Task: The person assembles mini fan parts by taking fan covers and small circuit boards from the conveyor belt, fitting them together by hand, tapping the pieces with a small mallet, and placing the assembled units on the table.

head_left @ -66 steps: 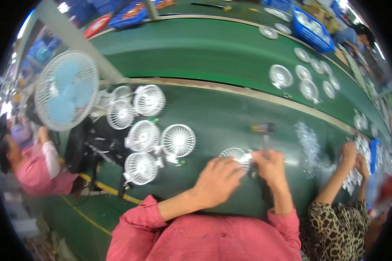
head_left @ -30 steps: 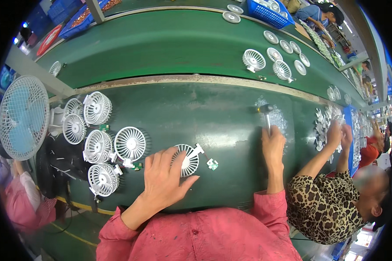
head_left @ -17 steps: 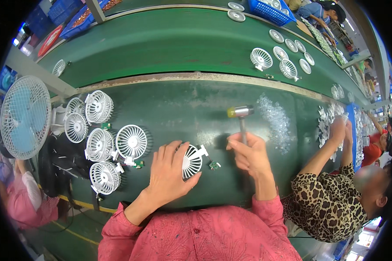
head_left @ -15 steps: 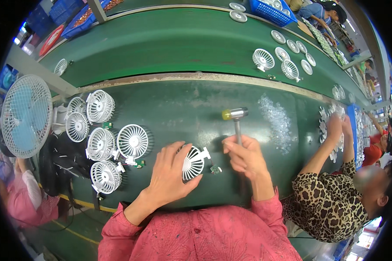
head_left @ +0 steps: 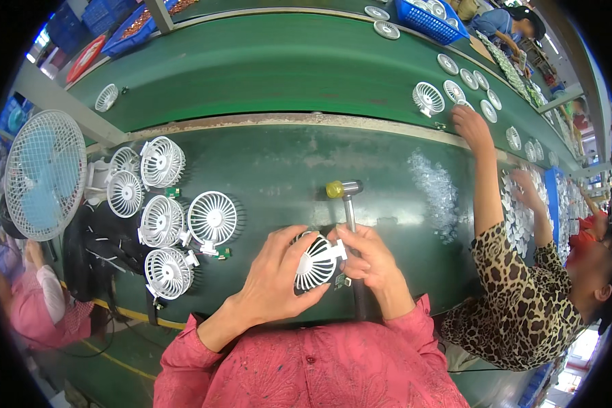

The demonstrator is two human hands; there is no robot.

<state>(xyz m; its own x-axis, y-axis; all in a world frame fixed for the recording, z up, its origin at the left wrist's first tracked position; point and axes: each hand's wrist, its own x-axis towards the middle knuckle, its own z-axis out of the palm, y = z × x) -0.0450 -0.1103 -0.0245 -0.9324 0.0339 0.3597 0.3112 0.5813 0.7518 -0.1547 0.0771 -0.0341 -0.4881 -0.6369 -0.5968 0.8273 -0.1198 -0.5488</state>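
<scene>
My left hand (head_left: 273, 273) is closed around a small white fan housing (head_left: 317, 264) with a slatted round grille, held just above the green table. My right hand (head_left: 372, 260) has the handle of a hammer (head_left: 349, 211) in its grip. The hammer's head, yellow at one end and metal at the other, points away from me. Thumb and fingertips of this hand meet the short white stem at the housing's right side. Below the stem hangs a small green circuit board (head_left: 343, 281), partly covered by the right hand.
Several white fan housings (head_left: 214, 217) stand on the left, by a black bag (head_left: 102, 251) and a larger fan (head_left: 45, 175). Small clear pieces (head_left: 434, 194) lie in a heap on the right. Beyond a ledge runs a green belt (head_left: 272, 68) carrying white parts. A co-worker's arm (head_left: 483, 163) reaches over it.
My right hand has come left with the hammer, its fingertips now at the housing's stem. Parts on the belt have shifted right. The co-worker has stretched one arm out to them.
</scene>
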